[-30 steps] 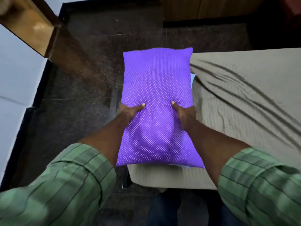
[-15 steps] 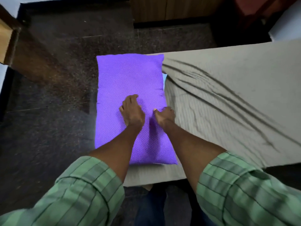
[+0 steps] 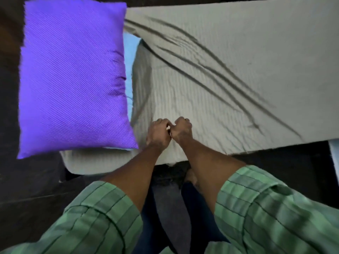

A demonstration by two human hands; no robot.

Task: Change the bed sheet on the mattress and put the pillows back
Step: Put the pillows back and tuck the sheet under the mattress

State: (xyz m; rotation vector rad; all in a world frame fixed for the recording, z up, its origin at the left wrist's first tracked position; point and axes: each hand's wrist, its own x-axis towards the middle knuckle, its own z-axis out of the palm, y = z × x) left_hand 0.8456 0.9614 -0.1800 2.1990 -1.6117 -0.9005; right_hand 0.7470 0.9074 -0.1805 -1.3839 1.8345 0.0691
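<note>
A purple dotted pillow (image 3: 73,76) lies flat at the left end of the mattress, its left side hanging over the edge. The grey-beige ribbed bed sheet (image 3: 229,57) covers the mattress, with long creases running diagonally across it. A light blue strip (image 3: 131,52) shows between pillow and sheet. My left hand (image 3: 158,133) and right hand (image 3: 182,129) sit side by side over the sheet just right of the pillow's near corner, touching each other. Their fingers are curled under, knuckles up. No fabric is visibly bunched in either hand.
Dark speckled floor (image 3: 27,180) surrounds the bed on the left and near side. My legs in dark trousers (image 3: 170,208) stand against the mattress's near edge. A white object (image 3: 334,162) shows at the right border.
Both hands left the pillow and moved right onto the sheet, closing together. The pillow stays lying at the bed's end. The view swung closer and to the right.
</note>
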